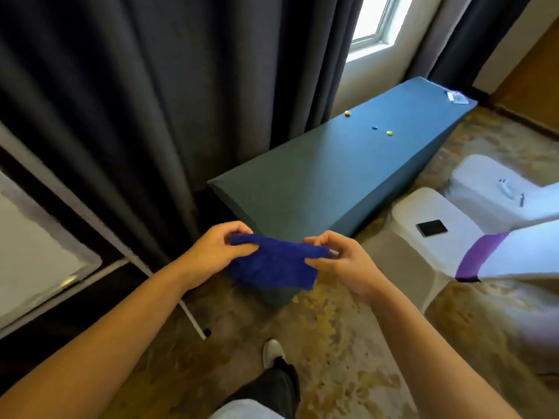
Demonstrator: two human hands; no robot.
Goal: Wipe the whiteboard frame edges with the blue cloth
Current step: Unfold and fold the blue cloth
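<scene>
The blue cloth point(272, 264) is held in the air in front of the near corner of the table point(332, 170) and touches nothing else. Its upper edge is pinched at one end by the left hand point(217, 252) and at the other by the right hand point(341, 258), each grip closed on fabric; the rest hangs loose. The whiteboard frame point(96, 261) stands well apart, to the left. The step in hand is judged to be readying the cloth. It is best folded into a firm pad, so that a thick fold can be wrapped over the frame's rim without loose corners dragging.
</scene>
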